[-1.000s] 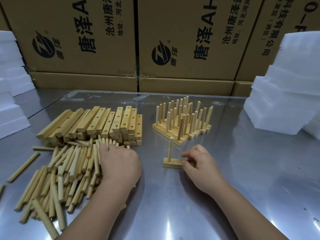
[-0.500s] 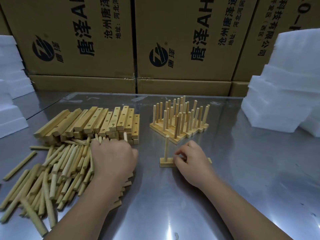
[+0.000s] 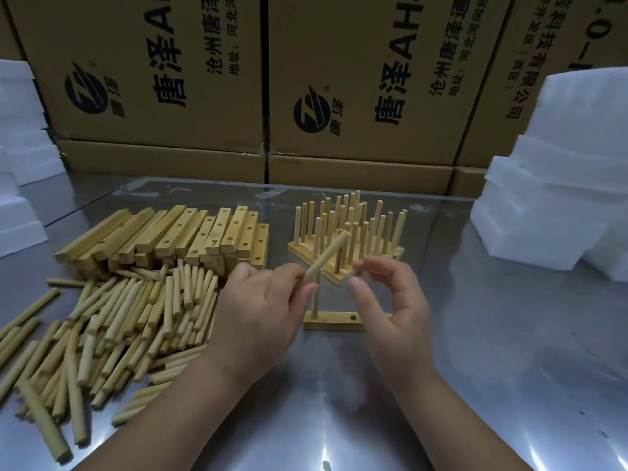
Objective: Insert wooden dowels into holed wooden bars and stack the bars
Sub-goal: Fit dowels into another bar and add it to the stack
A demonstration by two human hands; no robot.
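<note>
My left hand (image 3: 261, 311) pinches a loose wooden dowel (image 3: 331, 251) that tilts up to the right, above a holed wooden bar (image 3: 334, 321) lying on the table. One dowel (image 3: 316, 300) stands upright in the bar's left hole; a hole further right shows empty. My right hand (image 3: 390, 300) hovers over the bar's right end with thumb and fingers spread, holding nothing. Behind stands a stack of finished bars with upright dowels (image 3: 350, 232). A heap of loose dowels (image 3: 129, 321) and a pile of holed bars (image 3: 176, 236) lie to the left.
The metal table (image 3: 492, 351) carries white foam blocks at the right (image 3: 557, 198) and at the left (image 3: 17, 185). Printed cardboard boxes (image 3: 356, 79) form a wall along the back edge.
My left hand left the dowel heap and came right with a dowel pinched in it. My right hand let go of the bar and lifted, fingers spread.
</note>
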